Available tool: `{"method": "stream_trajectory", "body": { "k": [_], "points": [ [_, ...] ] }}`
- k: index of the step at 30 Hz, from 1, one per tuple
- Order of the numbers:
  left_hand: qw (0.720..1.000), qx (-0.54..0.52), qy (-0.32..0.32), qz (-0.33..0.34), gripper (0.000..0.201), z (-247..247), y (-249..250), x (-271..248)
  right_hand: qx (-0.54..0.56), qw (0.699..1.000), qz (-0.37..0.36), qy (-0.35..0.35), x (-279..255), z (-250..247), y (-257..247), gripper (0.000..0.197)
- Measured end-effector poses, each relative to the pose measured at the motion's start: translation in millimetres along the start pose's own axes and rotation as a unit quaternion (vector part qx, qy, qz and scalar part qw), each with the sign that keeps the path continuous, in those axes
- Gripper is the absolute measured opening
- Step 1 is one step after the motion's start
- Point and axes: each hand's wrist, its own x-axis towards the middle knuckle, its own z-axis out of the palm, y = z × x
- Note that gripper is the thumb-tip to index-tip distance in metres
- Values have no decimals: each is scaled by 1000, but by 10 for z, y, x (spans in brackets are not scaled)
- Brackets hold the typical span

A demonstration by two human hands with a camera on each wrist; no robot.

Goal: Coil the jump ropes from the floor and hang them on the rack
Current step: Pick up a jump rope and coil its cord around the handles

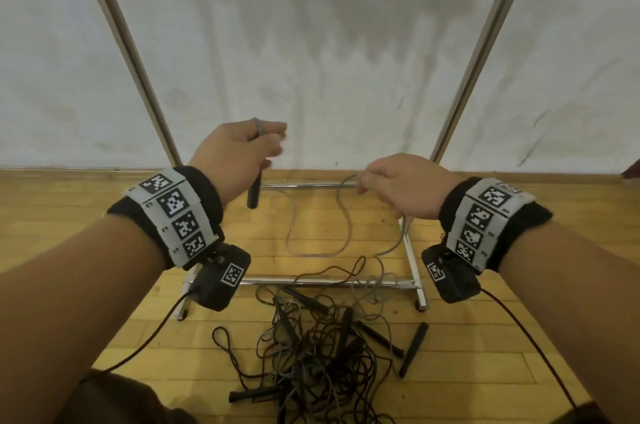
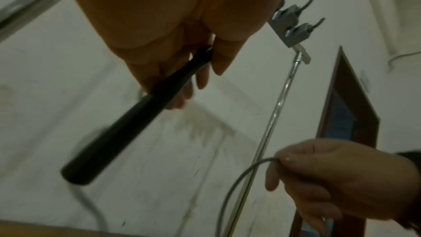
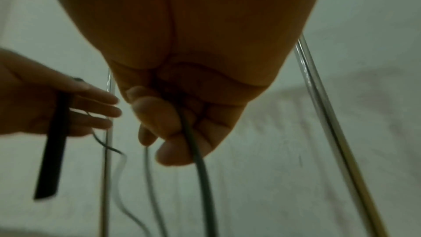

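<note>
The left hand point(image 1: 239, 153) grips one black handle point(image 1: 254, 193) of a grey rope point(image 1: 343, 215), fingers curled round it; the right hand point(image 1: 401, 186) pinches that rope's cord further along. One tangled pile of ropes point(image 1: 311, 351) (count unclear) lies on the floor point(image 1: 121, 337) before the rack point(image 1: 145, 84), whose three hooks point(image 2: 296, 22) show

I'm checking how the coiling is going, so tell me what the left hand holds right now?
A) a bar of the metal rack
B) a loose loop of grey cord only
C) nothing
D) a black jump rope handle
D: the left hand grips a black handle that hangs down below its fingers, while the right hand holds the grey cord.
</note>
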Motion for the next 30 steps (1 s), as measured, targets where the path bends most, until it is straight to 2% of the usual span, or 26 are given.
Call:
{"method": "stream_trajectory", "body": {
  "k": [2, 4, 7, 10, 13, 17, 22, 24, 26, 28, 30],
  "points": [
    [995, -30, -97, 22, 25, 91, 59, -65, 21, 999, -39, -3, -26, -18, -131, 35],
    [983, 18, -181, 38, 21, 202, 110, -125, 56, 996, -71, -4, -66, -37, -254, 33],
    [969, 88, -226, 56, 13, 315, 154, -180, 130, 988, -79, -2, -118, -107, -322, 34],
    [977, 75, -190, 66, 22, 299, 189, -163, 177, 981, -80, 1, -143, -137, -245, 35],
    [993, -5, -95, 75, 24, 217, 203, -70, 172, 983, -60, -3, -115, -69, -17, 37],
    [990, -132, 16, 48, 24, 22, 167, 69, 154, 988, 15, 0, -74, 95, 517, 33],
    [987, -125, 99, 14, 25, -59, 39, 150, 85, 988, 110, -71, -133, 330, 1000, 34],
    [990, -92, 109, -5, 25, -77, -28, 186, 26, 990, 111, -82, -141, 369, 1001, 37],
    [996, -14, 92, -14, 15, -94, -109, 215, -16, 994, 98, -51, -127, 320, 899, 38],
    [995, 97, 39, -10, 23, -103, -187, 201, 2, 997, 74, -11, -91, 217, 723, 37],
    [990, 140, -34, -4, 31, -52, -231, 166, 59, 997, 44, 2, -80, 119, 507, 35]
  ]
}}
